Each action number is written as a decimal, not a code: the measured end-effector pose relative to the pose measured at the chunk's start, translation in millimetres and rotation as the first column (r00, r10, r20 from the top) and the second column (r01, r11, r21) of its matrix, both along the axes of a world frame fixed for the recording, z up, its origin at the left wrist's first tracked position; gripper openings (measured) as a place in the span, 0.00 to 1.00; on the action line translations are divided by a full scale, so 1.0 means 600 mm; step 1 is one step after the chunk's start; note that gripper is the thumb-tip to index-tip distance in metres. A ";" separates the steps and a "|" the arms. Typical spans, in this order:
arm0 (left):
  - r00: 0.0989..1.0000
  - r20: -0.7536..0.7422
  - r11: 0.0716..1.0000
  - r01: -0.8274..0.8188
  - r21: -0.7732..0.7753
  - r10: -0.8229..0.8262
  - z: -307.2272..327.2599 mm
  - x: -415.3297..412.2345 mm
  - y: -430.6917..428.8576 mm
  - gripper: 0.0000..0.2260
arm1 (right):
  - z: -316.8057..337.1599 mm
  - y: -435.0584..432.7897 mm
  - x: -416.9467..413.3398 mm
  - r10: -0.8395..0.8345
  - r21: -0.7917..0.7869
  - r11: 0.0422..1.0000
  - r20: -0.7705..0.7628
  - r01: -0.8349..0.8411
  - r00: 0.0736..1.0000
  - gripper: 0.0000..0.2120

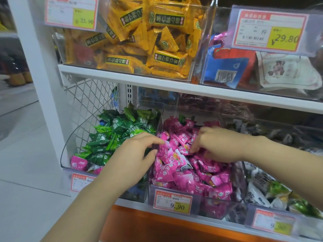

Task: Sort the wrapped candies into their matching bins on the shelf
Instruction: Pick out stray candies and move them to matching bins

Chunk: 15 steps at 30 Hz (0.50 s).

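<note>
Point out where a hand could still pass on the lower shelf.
Free: the left rear of the green bin, between its curved wall and the green candies, and behind the pink candies under the shelf board. The pink bin is crowded: left hand and right hand both reach in, candies heaped to its front rim.

a shop's sweets aisle: clear bins point(67, 145) of loose wrapped green candies point(115, 135), pink candies point(183, 173) and yellow candies point(166, 56) line white shelves point(157, 82). bin fronts carry printed price tags point(173, 201) reading 9.90, 23.90 and 29.80. a tiled floor point(26, 154) runs alongside.
</note>
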<state>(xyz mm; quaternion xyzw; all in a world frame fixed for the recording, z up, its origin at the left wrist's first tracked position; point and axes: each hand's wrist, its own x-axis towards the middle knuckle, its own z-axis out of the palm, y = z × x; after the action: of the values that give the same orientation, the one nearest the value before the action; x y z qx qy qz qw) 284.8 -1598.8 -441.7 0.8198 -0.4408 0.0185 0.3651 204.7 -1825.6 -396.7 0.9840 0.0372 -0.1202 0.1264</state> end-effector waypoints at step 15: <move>1.000 0.021 1.000 -0.012 0.012 0.012 0.000 0.000 -0.005 0.14 | -0.035 0.051 0.013 -0.209 0.235 0.953 0.052 0.191 0.977 0.24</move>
<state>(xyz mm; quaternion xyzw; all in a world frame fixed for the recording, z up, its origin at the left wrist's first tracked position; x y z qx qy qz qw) 284.6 -1601.9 -441.6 0.8245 -0.4397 0.0265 0.3553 212.8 -1795.1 -418.0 0.9945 -0.0538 -0.0898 0.0011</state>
